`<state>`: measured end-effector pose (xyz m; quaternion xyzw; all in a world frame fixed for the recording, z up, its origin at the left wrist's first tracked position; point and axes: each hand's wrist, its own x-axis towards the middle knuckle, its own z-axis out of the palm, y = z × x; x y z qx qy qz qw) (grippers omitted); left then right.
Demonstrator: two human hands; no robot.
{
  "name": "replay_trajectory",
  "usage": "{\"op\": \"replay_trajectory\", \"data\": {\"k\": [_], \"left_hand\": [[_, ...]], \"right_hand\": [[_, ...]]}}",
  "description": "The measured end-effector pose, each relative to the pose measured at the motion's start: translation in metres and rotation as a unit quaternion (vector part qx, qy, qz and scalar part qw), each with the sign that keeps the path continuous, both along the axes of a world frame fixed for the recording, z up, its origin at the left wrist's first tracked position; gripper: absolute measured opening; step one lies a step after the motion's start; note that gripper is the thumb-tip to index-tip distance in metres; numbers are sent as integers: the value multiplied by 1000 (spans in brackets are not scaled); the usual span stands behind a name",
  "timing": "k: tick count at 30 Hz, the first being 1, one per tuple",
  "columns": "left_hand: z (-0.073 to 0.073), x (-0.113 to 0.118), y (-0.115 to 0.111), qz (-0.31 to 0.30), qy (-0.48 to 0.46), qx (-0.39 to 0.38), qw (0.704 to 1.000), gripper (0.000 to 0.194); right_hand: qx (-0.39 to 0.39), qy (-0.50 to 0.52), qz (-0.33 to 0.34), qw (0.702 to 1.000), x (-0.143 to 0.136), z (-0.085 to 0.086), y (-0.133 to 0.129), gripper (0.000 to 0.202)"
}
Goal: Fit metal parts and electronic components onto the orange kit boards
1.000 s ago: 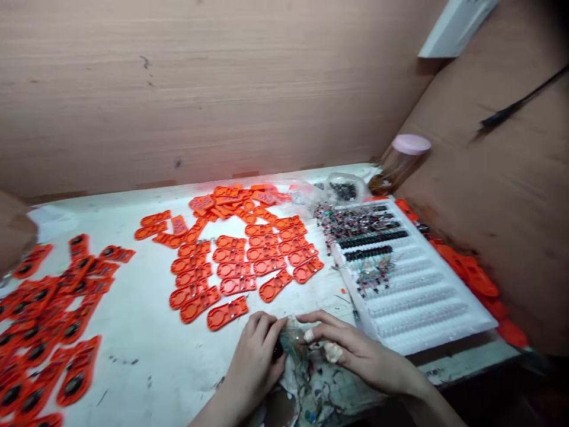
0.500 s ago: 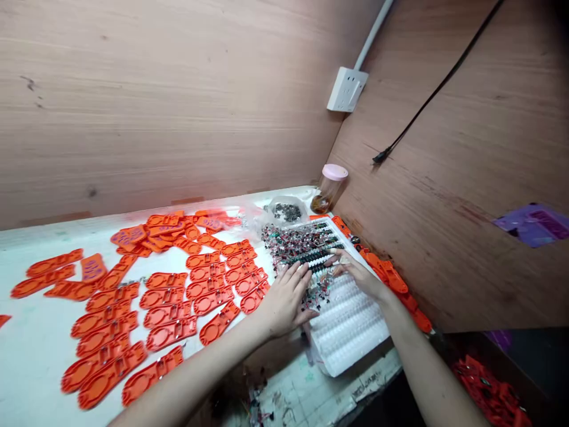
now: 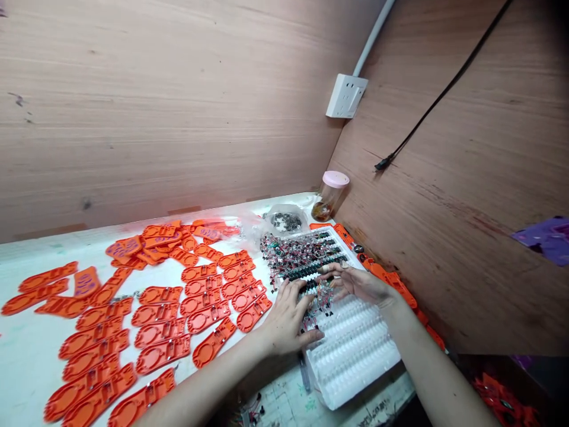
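Observation:
A white ribbed foam tray [image 3: 360, 356] lies on the table, its back part covered by small wired components [image 3: 293, 249] with red, black and green bits. My left hand [image 3: 291, 317] rests at the tray's left edge, fingers spread over the near side of the components, thumb pointing right. Over the tray's middle, my right hand [image 3: 358, 284] has its fingers bent and partly apart beside a row of dark parts [image 3: 311, 270]. Thin wires [image 3: 322, 299] lie between the hands. Anything between the right fingertips is too small to make out.
Orange plastic shells [image 3: 162, 353] lie in rows at the left, with more piled behind. A bag of small metal parts [image 3: 287, 221] and a pink-lidded jar [image 3: 331, 194] stand at the back. More orange parts [image 3: 391, 284] line the right wall.
The camera view has shifted slightly, so the table appears lower. My right hand has moved a little and its fingers are more spread. My left hand stays at the tray's left edge.

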<state>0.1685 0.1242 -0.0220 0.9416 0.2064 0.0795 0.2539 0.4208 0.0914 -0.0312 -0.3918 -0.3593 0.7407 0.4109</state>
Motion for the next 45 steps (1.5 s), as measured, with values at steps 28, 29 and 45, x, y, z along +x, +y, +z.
{"op": "replay_trajectory", "data": {"k": [28, 29, 45], "left_hand": [[-10, -1, -1, 29, -69, -65, 995, 97], [-9, 0, -2, 30, -66, -72, 995, 99], [48, -143, 78, 205, -39, -36, 977, 27]], "right_hand": [[-107, -2, -351, 930, -35, 24, 4, 41], [-108, -1, -352, 930, -32, 35, 1, 40], [98, 3, 164, 982, -206, 73, 96, 43]]}}
